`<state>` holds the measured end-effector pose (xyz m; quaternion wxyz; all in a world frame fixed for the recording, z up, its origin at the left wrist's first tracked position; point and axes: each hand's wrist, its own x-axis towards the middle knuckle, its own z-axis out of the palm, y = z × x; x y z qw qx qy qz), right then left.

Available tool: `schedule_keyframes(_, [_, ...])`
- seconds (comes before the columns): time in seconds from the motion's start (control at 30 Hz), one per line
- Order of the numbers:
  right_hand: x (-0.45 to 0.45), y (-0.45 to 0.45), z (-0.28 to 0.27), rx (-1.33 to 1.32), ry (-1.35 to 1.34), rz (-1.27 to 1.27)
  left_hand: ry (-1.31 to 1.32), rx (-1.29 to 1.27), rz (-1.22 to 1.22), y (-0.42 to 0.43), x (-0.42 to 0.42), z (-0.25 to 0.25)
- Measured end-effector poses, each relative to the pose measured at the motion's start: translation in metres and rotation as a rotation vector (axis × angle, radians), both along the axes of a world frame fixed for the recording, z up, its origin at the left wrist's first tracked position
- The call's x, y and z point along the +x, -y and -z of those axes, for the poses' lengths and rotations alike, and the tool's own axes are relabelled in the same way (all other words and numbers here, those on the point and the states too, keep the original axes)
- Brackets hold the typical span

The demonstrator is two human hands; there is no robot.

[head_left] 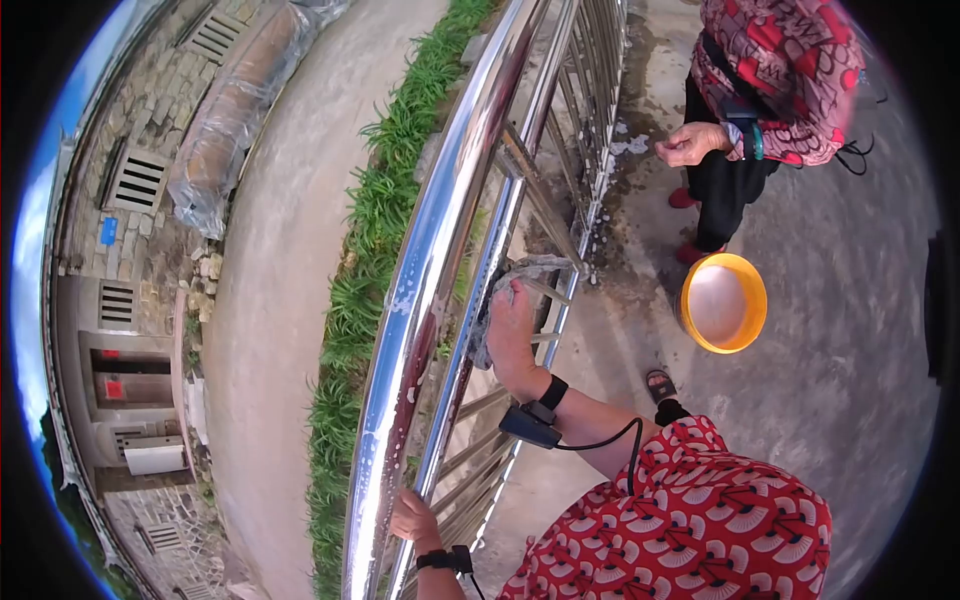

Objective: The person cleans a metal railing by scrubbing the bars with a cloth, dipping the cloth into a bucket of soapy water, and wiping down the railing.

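My right hand (512, 335) is closed on a wet grey cloth (483, 335), which is pressed round the thinner rail of a shiny stainless steel railing (425, 270). Part of the cloth hangs over the bars beside the hand. Lower in the view, my left hand (413, 520) grips the railing near its thick top tube; some of its fingers are hidden behind the metal. White suds and drops speckle the tube. Both wrists carry black straps, and a cable runs from the box on my right forearm.
A yellow bucket (758, 300) of cloudy liquid stands on the concrete. Beyond it, another person (780, 80) in a pink-red patterned top bends beside the railing, one hand half curled. Green plants (345, 310), a path and stone buildings lie past the railing.
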<state>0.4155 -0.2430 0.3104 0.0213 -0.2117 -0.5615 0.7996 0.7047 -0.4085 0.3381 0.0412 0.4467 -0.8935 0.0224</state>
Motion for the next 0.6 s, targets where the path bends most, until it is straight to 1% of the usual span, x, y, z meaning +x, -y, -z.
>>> schedule_keyframes(0.07, [0.010,-0.002,0.000,-0.061,0.060,-0.116,0.022,-0.012,-0.013,0.000,0.000,0.000])
schedule_keyframes(0.1, [0.011,-0.006,-0.003,-0.013,0.104,-0.135,0.016,-0.030,0.003,0.001,0.000,0.001])
schedule_keyframes(0.13, [0.007,-0.009,0.009,-0.014,0.102,-0.133,0.010,-0.047,0.018,0.002,0.000,0.003])
schedule_keyframes(0.17, [0.000,-0.013,0.031,-0.419,0.124,-0.331,0.011,-0.048,0.018,0.003,0.001,0.003])
schedule_keyframes(0.2, [-0.007,-0.020,0.035,-0.826,0.145,-0.528,0.024,-0.040,0.027,0.004,0.002,0.004])
schedule_keyframes(0.23, [-0.013,-0.024,0.039,-0.934,0.116,-0.599,0.037,-0.032,0.031,0.004,0.004,0.004])
schedule_keyframes(0.27, [-0.022,-0.028,0.032,-0.938,0.122,-0.605,0.041,-0.035,0.023,0.005,0.005,0.006])
schedule_keyframes(0.33, [-0.035,-0.032,0.023,-0.856,0.283,-0.666,0.051,-0.037,0.071,0.009,0.009,0.007])
schedule_keyframes(0.37, [-0.044,-0.017,0.052,-0.779,0.211,-0.653,0.085,-0.039,0.056,0.014,0.011,0.010])
schedule_keyframes(0.4, [-0.052,-0.008,0.070,-0.787,0.213,-0.658,0.087,-0.047,0.051,0.014,0.011,0.009])
schedule_keyframes(0.47, [-0.062,0.004,0.088,-0.625,0.051,-0.705,0.040,-0.021,0.009,0.012,0.007,0.007])
schedule_keyframes(0.5, [-0.057,-0.001,0.072,-0.897,0.110,-0.712,0.045,-0.022,0.011,0.009,0.004,0.003])
schedule_keyframes(0.53, [-0.051,-0.002,0.059,-0.898,0.112,-0.721,0.044,-0.024,0.003,0.010,0.003,0.003])
schedule_keyframes(0.6, [-0.040,0.002,0.051,-1.169,0.100,-0.562,0.039,-0.077,0.037,0.011,0.009,0.009])
